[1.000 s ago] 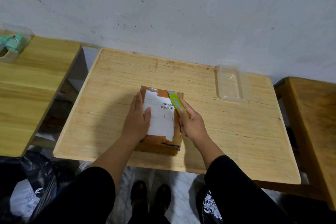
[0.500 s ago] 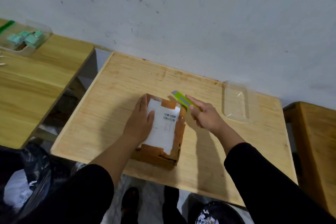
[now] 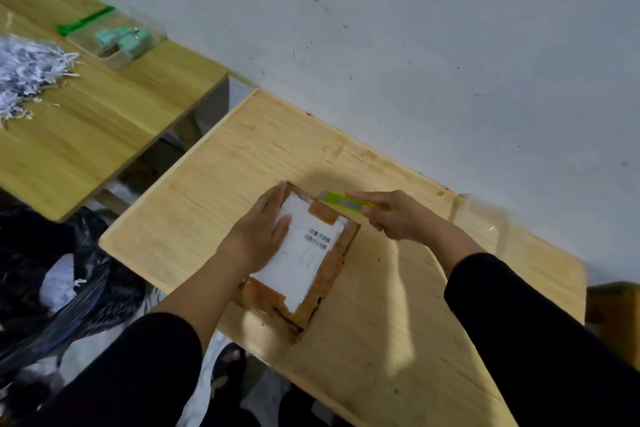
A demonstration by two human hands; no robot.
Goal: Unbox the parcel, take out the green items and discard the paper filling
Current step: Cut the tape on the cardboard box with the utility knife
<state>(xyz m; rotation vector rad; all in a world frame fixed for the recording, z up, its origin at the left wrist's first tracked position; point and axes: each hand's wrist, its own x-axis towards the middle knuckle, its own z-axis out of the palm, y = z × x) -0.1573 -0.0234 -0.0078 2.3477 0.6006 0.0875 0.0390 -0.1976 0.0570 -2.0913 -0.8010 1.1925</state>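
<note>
A taped brown parcel [image 3: 322, 281] with a white barcode label lies closed on the light wooden table [image 3: 214, 191]. My left hand [image 3: 259, 236] lies flat on the parcel's left side, fingers spread over the label. My right hand [image 3: 394, 215] grips a yellow-green box cutter [image 3: 341, 200] just behind the parcel's far edge, its tip pointing left at the far corner. Several green items [image 3: 123, 40] sit in a clear tray [image 3: 114, 61] on the left table.
A pile of shredded white paper [image 3: 27, 69] lies on the left table [image 3: 104, 121], with a green strip [image 3: 85, 21] beyond the tray. An empty clear tray [image 3: 485, 218] stands at the right. A black bag [image 3: 52, 288] with paper sits on the floor left.
My right hand carried the cutter off the parcel's top to its far edge and turned it sideways. My left hand stayed on the parcel. The view tilted and swung left.
</note>
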